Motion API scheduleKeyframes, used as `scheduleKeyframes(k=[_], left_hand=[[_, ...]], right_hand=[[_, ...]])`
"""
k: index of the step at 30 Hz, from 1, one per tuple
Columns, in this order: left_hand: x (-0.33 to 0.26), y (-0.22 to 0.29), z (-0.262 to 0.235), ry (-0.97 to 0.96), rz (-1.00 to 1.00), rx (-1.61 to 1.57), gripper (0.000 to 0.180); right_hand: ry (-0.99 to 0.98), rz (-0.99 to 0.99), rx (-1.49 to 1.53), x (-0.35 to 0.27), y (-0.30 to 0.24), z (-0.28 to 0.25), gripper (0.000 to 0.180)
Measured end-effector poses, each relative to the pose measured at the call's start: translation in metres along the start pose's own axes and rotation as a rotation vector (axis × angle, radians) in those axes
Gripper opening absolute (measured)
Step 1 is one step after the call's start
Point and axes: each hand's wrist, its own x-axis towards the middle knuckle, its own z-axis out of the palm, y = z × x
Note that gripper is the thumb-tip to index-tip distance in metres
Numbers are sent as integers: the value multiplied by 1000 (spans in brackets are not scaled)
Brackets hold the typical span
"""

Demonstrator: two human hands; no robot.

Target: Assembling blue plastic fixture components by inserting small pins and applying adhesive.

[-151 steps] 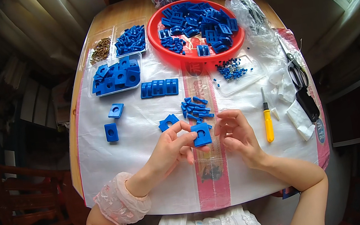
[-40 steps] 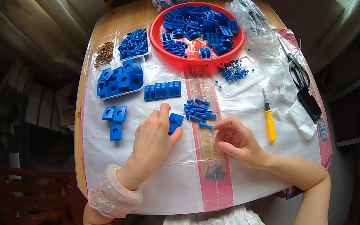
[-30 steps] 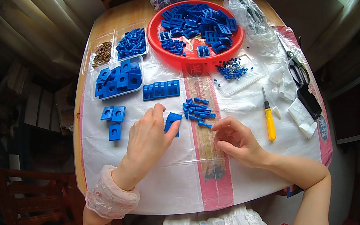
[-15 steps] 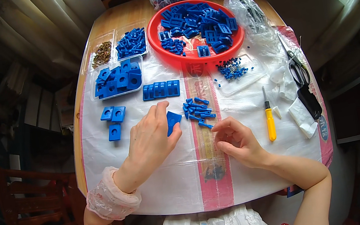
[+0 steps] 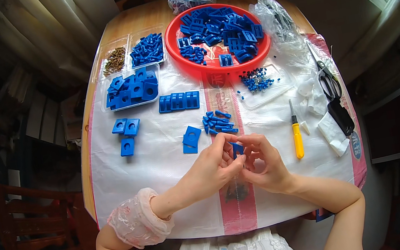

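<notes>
In front of me my two hands meet over the cloth. My left hand (image 5: 211, 167) pinches a small blue plastic plate (image 5: 237, 149) between thumb and fingers. My right hand (image 5: 266, 162) has its fingers curled against the plate's right side; whatever lies between its fingertips is hidden. Just beyond the hands is a loose pile of small blue tapered pegs (image 5: 218, 121). Left of that pile, two flat blue plates with round holes (image 5: 191, 138) lie overlapping.
A red basin (image 5: 265, 52) of blue parts stands at the back. Clear trays hold blue plates (image 5: 136, 90), blue pegs (image 5: 146, 48) and brown screws (image 5: 115, 60). Tiny beads (image 5: 257, 80), a yellow-handled screwdriver (image 5: 297, 140) and black scissors (image 5: 330, 81) lie at right.
My left hand has moved right with a blue plate, uncovering two plates on the cloth. My right hand has left the peg pile's near edge, and both hands now meet.
</notes>
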Motion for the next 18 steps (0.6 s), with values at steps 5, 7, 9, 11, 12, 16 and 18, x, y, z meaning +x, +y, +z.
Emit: scheduleKeyframes(k=[5,7,9,11,12,16,18], left_hand=[[-2,-3,1,93,85,40,29],[0,-17,2,115,130,-5,30],[-1,-21,2,94,38,-240,27],[0,-21,2,83,-5,-359,23],[0,-22,1,87,-4,-360,20],[-1,-26,-4,50,-71,-447,13],[-6,-23,-3,6,-97,-432,15]], right_hand=[[-46,26,-22,-1,9,-3,47],[-53,38,4,-2,9,-3,45],[-56,75,35,-1,4,-3,45],[-30,102,109,1,0,-1,45],[-19,114,148,1,-2,0,45],[-88,109,92,1,-2,-4,46],[-114,26,11,-1,2,-6,46]])
